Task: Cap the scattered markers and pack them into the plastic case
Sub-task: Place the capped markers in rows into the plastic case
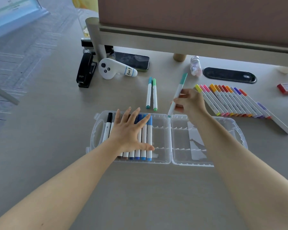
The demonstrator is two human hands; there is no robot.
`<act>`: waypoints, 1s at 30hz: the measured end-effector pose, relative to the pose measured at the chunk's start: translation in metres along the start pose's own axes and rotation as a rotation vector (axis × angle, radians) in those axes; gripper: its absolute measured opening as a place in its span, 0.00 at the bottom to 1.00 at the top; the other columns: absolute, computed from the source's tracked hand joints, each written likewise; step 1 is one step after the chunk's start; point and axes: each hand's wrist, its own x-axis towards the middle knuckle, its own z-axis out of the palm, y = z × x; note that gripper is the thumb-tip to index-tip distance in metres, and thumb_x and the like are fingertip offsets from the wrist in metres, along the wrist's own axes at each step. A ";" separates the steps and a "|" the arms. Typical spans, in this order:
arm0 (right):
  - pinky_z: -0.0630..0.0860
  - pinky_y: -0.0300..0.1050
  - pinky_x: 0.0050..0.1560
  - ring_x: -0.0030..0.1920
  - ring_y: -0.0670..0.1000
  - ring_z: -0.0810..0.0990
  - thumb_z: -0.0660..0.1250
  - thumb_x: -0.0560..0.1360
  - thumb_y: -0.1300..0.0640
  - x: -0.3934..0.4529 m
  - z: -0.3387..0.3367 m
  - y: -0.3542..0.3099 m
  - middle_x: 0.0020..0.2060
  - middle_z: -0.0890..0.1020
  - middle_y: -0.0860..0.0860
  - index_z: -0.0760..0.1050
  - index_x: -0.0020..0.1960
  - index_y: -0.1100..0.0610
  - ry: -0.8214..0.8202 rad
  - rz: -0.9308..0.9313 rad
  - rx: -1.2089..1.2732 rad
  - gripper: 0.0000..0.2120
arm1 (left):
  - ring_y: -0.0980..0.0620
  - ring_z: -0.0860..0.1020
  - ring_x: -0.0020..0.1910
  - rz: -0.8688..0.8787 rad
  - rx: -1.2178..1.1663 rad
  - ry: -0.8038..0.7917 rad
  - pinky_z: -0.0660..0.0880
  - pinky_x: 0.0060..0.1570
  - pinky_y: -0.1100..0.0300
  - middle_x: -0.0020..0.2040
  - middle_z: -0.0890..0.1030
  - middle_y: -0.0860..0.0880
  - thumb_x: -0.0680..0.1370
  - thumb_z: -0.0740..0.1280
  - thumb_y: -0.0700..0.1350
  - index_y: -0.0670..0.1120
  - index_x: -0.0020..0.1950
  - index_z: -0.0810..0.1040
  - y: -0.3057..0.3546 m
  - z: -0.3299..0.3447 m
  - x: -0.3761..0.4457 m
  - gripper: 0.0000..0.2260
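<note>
Left hand [131, 130] lies flat with spread fingers, steadying the markers packed in the plastic case [163, 155], while right hand [189, 102] pinches the teal marker [177, 95], best lowered parallel into the next free slot to their right.

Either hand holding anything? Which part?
The right hand pinches a teal marker at mid-barrel. The left hand holds nothing; it lies flat on the markers in the plastic case.
</note>
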 end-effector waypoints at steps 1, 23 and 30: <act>0.78 0.38 0.35 0.45 0.53 0.80 0.65 0.74 0.66 -0.007 -0.002 -0.001 0.48 0.78 0.57 0.72 0.59 0.65 -0.042 0.045 0.028 0.14 | 0.44 0.36 0.74 0.002 0.001 -0.004 0.33 0.70 0.43 0.76 0.39 0.49 0.67 0.57 0.73 0.57 0.74 0.36 -0.003 -0.001 0.000 0.45; 0.78 0.47 0.42 0.34 0.52 0.77 0.70 0.71 0.53 -0.070 0.033 0.047 0.32 0.79 0.54 0.80 0.42 0.63 -0.047 -0.025 -0.671 0.12 | 0.45 0.38 0.75 0.040 -0.093 0.027 0.35 0.72 0.45 0.76 0.42 0.48 0.70 0.61 0.67 0.51 0.75 0.42 -0.015 -0.003 -0.022 0.44; 0.74 0.45 0.38 0.35 0.51 0.72 0.65 0.74 0.52 -0.066 0.022 0.041 0.36 0.78 0.58 0.77 0.50 0.66 0.057 -0.083 -0.680 0.16 | 0.44 0.37 0.75 0.047 -0.112 0.031 0.35 0.71 0.46 0.76 0.41 0.47 0.72 0.60 0.66 0.53 0.75 0.42 -0.010 -0.004 -0.017 0.40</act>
